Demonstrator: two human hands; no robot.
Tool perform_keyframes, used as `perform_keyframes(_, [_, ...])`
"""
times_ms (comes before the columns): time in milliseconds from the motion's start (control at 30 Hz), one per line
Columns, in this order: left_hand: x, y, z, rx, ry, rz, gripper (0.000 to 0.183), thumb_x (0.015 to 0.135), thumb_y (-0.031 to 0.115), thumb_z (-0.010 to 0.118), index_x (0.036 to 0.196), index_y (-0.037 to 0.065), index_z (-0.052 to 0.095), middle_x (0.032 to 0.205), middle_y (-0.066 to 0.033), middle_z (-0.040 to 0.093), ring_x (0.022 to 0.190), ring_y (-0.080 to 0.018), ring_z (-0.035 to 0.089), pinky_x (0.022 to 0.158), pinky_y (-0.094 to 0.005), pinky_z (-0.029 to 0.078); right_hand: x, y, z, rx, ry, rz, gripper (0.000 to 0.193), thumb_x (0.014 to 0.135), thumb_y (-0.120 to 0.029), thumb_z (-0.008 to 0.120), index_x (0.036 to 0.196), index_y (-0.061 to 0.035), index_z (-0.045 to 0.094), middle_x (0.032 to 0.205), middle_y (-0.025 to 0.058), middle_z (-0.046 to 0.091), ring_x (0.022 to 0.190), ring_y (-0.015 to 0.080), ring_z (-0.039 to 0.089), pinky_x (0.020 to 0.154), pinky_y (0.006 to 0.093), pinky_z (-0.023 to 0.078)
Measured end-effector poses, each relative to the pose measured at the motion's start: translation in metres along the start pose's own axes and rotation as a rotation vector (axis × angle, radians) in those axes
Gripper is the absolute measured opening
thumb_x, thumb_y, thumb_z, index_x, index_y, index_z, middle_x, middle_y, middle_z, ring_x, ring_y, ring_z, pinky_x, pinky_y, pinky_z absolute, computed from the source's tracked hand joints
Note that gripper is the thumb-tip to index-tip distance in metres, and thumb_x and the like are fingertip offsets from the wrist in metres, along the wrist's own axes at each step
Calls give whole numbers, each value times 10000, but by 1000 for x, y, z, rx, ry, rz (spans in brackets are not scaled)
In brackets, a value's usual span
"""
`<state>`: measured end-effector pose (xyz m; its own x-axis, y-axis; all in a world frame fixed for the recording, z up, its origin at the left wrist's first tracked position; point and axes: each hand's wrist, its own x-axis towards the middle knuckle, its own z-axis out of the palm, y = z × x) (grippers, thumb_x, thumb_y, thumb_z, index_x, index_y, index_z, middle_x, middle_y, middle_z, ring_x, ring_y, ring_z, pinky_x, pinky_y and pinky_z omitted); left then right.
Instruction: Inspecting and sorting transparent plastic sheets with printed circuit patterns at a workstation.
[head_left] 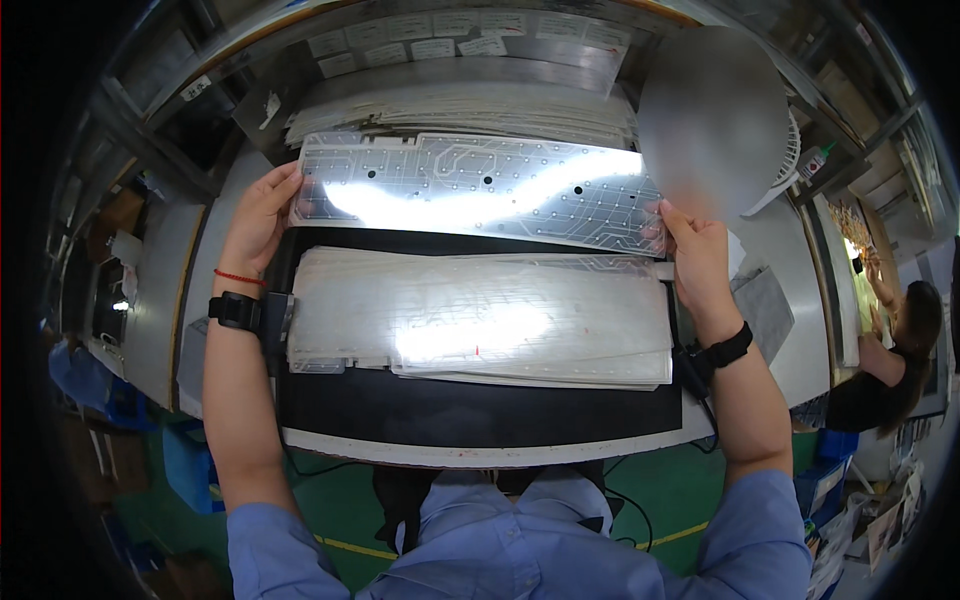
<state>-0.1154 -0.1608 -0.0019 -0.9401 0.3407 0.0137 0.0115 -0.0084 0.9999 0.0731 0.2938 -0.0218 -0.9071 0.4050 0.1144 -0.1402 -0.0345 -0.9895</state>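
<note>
A long, clear membrane circuit sheet [480, 205], with thin printed traces, small dots and a few dark holes, is stretched between my two hands. My left hand [265, 215] pinches its left end and my right hand [695, 245] grips its right end, lower than the left. Bright light glares across the film. Nearer to me lies a stack of similar sheets [350, 310] on a black mat [500, 415], its edges slightly uneven. A small red mark shows on the stack's front part. Behind the raised sheet rests another pile of sheets [460, 110], partly hidden.
Paper labels [445, 48] line the panel at the back. A grey sheet [765, 310] lies on the table to the right, near a green-capped bottle [818, 160]. A blurred round shape [715, 120] covers the back right. Another person [890, 360] sits at the far right. Blue bins [190, 465] stand on the floor.
</note>
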Motion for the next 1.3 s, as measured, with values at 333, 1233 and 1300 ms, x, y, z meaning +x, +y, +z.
perform_keyframes(333, [-1, 0, 1, -5, 4, -4, 222, 991, 200, 520, 1119, 46, 616, 973, 0, 659, 835, -74, 594, 766, -216, 484, 3, 8, -3, 28, 2, 6, 180, 976, -128, 541, 1113, -10, 547, 929, 56, 689, 704, 83, 621, 601, 201, 487])
perform_keyframes(1233, [0, 1, -18, -41, 17, -1, 163, 977, 159, 515, 1033, 45, 619, 898, 17, 632, 812, -61, 573, 750, -206, 457, 2, 10, -7, 111, -76, -35, 135, 975, -130, 553, 1057, -24, 564, 826, 18, 633, 631, 60, 567, 542, 193, 443])
perform_keyframes(1300, [-1, 6, -22, -7, 51, 28, 156, 977, 158, 510, 1014, 51, 617, 875, 27, 620, 792, -58, 562, 736, -205, 451, 2, 8, -5, 99, -223, 31, 155, 980, -112, 529, 1102, -16, 538, 851, 31, 642, 625, 57, 567, 540, 188, 460])
